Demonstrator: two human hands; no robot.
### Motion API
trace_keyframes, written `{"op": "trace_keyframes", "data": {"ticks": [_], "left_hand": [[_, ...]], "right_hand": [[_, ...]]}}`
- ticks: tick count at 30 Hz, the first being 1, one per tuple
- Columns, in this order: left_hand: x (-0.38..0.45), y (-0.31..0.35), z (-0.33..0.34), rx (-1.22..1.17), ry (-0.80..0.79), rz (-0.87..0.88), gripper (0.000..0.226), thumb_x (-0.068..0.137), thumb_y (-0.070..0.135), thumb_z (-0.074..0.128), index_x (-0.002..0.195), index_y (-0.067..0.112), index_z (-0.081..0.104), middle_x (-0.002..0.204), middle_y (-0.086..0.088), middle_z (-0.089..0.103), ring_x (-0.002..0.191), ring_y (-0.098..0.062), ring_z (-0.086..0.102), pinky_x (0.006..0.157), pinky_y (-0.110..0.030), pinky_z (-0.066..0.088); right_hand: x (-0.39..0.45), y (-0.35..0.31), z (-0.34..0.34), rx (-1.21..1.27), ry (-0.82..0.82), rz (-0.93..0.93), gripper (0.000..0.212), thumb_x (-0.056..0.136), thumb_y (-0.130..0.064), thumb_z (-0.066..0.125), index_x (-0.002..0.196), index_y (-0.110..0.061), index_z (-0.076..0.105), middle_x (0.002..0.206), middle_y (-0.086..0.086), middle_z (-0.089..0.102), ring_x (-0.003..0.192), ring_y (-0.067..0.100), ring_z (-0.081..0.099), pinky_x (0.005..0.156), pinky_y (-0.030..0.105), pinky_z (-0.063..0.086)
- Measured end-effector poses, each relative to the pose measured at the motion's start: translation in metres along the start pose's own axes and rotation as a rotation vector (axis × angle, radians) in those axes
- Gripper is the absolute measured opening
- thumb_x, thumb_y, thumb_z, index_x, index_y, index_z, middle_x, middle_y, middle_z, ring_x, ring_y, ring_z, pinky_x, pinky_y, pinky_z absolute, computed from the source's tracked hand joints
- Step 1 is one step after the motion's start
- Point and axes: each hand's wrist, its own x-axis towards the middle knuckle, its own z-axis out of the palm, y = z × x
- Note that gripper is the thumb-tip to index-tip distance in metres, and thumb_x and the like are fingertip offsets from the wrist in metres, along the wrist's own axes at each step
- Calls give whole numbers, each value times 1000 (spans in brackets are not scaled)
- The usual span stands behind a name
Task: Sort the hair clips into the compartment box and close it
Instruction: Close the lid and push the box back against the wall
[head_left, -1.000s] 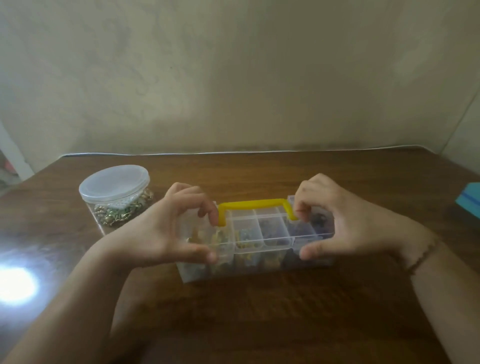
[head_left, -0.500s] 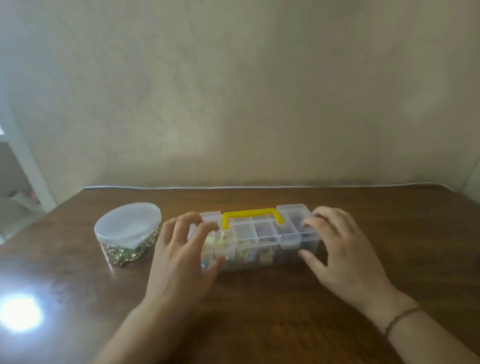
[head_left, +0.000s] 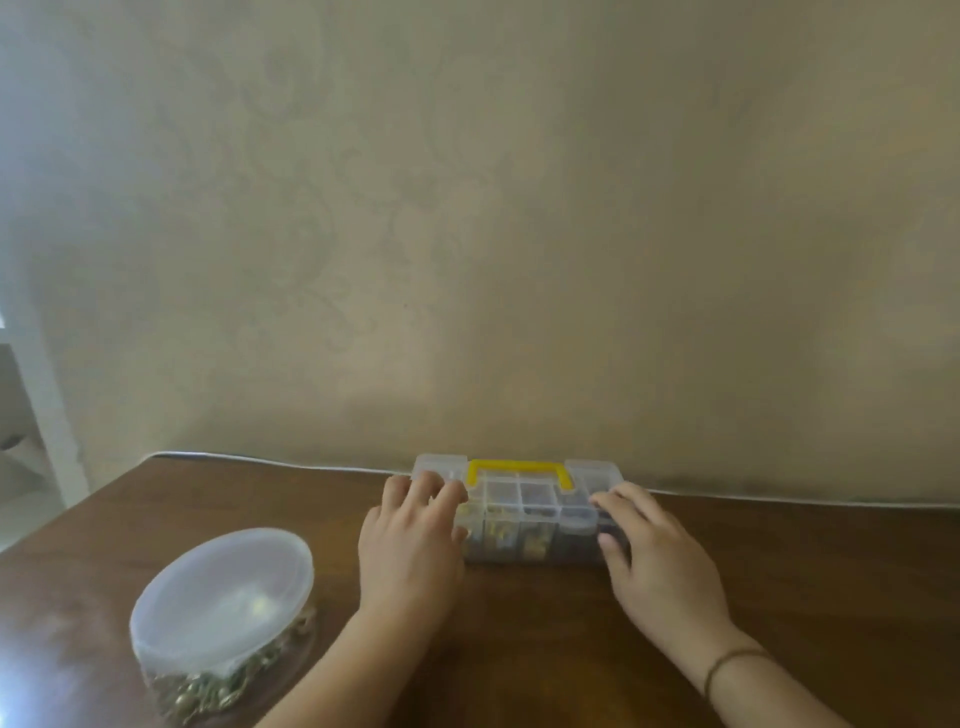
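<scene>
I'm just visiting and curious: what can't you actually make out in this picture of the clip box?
Head view, the only one:
- Compartment box contents: small and blurred; hair clips cannot be told apart.
- Its two ends: covered by the left hand and the right hand.
- Whether its lid is latched: too blurred to tell.
- Round lidded tub: blurred contents, partly hidden by its lid.

A room in a home, by the look of it: a dark wooden table (head_left: 779, 571) pushed against a beige wall (head_left: 519, 208) with faint swirl-patterned wallpaper, and a white door frame (head_left: 47, 405) at left.
</scene>
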Motion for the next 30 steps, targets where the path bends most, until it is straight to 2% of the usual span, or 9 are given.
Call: {"op": "trace_keyframes", "data": {"ticks": [3, 6, 11, 15, 17, 20, 24, 26, 30], "left_hand": [[32, -4, 17, -31, -16, -93, 27, 76, 24, 81, 99, 26, 69, 106, 3, 65, 102, -31, 62, 68, -37, 47], [52, -9, 26, -31, -63, -211, 26, 96, 29, 56, 121, 33, 58, 130, 8, 55, 125, -24, 48, 94, -36, 38], [51, 1, -6, 120, -348, -151, 46, 94, 21, 54, 139, 27, 46, 147, -6, 44, 143, -35, 32, 118, -57, 17], [1, -15, -56, 331, -470, -58, 73, 93, 54, 56, 153, 26, 25, 164, -11, 19, 152, -42, 10, 116, -66, 8], [-30, -42, -86, 406, -487, -88, 87, 86, 73, 51, 155, 30, 18, 167, -7, 6, 153, -41, 3, 113, -66, 13], [-71, -85, -120, 371, -513, -252, 97, 76, 87, 45, 154, 41, 9, 167, 1, -9, 153, -40, -4, 109, -61, 29], [-97, -103, -120, 66, -386, -335, 100, 61, 94, 34, 151, 51, 23, 164, 13, 15, 147, -21, 19, 94, -39, 53], [-100, -100, -116, 22, -302, -323, 100, 55, 93, 27, 147, 53, 35, 159, 18, 27, 143, -16, 26, 88, -36, 54], [-75, -81, -120, -113, -86, -266, 89, 56, 88, 44, 135, 50, 54, 145, 18, 44, 133, -17, 44, 84, -39, 55]], "right_hand": [[34, -2, 16, -16, -191, 38, 65, 95, -50, 47, 151, -43, 13, 161, -21, 5, 139, 10, 36, 98, 30, 46], [52, -7, 27, -41, -211, 35, 68, 94, -56, 45, 151, -43, 10, 161, -19, 1, 134, 14, 44, 85, 28, 49], [56, -9, 33, -40, -244, 47, 83, 89, -54, 55, 152, -40, 3, 162, -14, -7, 131, 21, 49, 83, 32, 50], [32, 4, 26, -52, -179, -16, 100, 86, -58, 56, 147, -42, -21, 159, -11, -23, 137, 23, 43, 82, 32, 52], [11, 16, 18, -59, -116, -53, 100, 82, -57, 60, 148, -42, -15, 160, -12, -19, 139, 25, 39, 90, 36, 52], [-20, 28, 2, -51, -61, -60, 96, 75, -47, 73, 149, -37, 13, 160, -12, 1, 132, 31, 48, 91, 45, 53], [-50, 33, -22, -84, -63, -46, 83, 69, -51, 65, 143, -34, 31, 155, -11, 18, 125, 33, 53, 85, 48, 54], [-61, 37, -37, -123, -108, -43, 82, 68, -56, 60, 142, -35, 32, 155, -8, 19, 122, 32, 55, 82, 47, 55], [-81, 57, -69, -235, -84, -80, 71, 78, -60, 54, 141, -37, 34, 156, -15, 14, 119, 29, 58, 79, 44, 57]]}}
